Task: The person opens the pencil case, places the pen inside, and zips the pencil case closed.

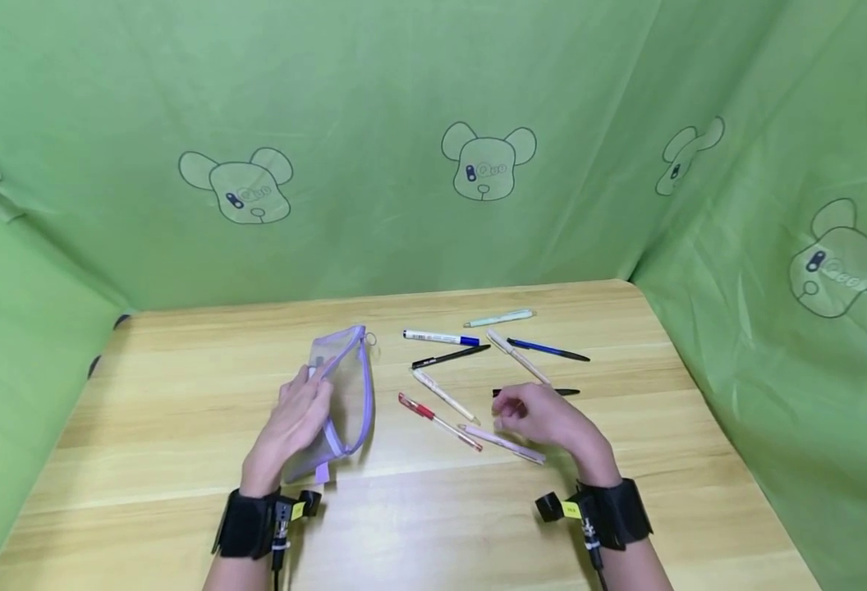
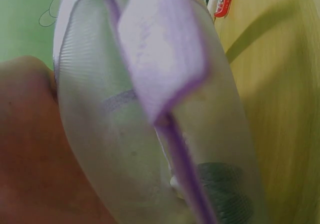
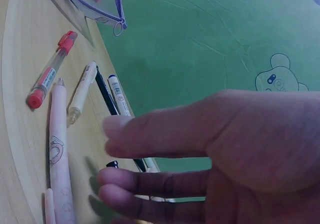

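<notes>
On the left of the head view, a see-through pencil pouch (image 1: 367, 394) with purple zip edges lies with its mouth gaping. My left hand (image 1: 293, 419) grips its near side, fingers at the rim; close up, the mesh and a purple tab (image 2: 162, 49) cover much of the left wrist view. My right hand (image 1: 548, 419) hovers among loose pens, thumb and fingers apart with nothing between them. Below its fingertips lies a pink pen (image 1: 503, 444), and a black pen (image 1: 568, 392) is partly hidden behind the hand. A red pen (image 3: 52, 69) lies farther left.
A cream pen (image 1: 444, 396), a black pen (image 1: 451, 356), a white marker with a blue cap (image 1: 441, 337), a mint pen (image 1: 500, 318), a blue pen (image 1: 548, 350) and a pale pen (image 1: 518, 355) lie scattered. Green cloth (image 1: 374, 164) walls surround the wooden table (image 1: 419, 533).
</notes>
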A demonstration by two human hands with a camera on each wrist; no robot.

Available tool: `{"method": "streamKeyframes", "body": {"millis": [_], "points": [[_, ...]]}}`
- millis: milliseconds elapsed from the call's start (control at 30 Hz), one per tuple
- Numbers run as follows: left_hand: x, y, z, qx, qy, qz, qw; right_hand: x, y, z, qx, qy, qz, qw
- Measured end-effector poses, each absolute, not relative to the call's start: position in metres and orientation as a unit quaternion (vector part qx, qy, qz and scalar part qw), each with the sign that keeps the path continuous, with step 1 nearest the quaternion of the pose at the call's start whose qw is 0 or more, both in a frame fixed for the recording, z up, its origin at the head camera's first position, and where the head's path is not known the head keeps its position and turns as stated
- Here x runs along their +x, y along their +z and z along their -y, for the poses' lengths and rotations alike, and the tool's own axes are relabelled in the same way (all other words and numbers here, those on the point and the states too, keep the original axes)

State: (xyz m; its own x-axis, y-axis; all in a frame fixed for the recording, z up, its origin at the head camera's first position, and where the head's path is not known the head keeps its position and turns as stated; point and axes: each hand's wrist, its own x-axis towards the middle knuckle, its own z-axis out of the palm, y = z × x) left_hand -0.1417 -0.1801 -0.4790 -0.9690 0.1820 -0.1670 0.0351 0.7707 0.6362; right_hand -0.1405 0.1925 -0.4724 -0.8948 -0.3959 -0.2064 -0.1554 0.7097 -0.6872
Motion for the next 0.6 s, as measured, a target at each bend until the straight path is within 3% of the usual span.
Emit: {"method": "streamKeyframes", "body": {"millis": [400, 600], "points": [[-0.14, -0.477, 0.182, 0.071, 0.351, -0.929, 0.091, -0.132, -0.469, -0.197, -0.162, -0.306, -0.915, 0.208], [-0.14, -0.477, 0.183, 0.07, 0.361, -0.926, 0.089, -0.13, -0.473, -0.188, -0.155, -0.263, -0.933, 0.193]]}}
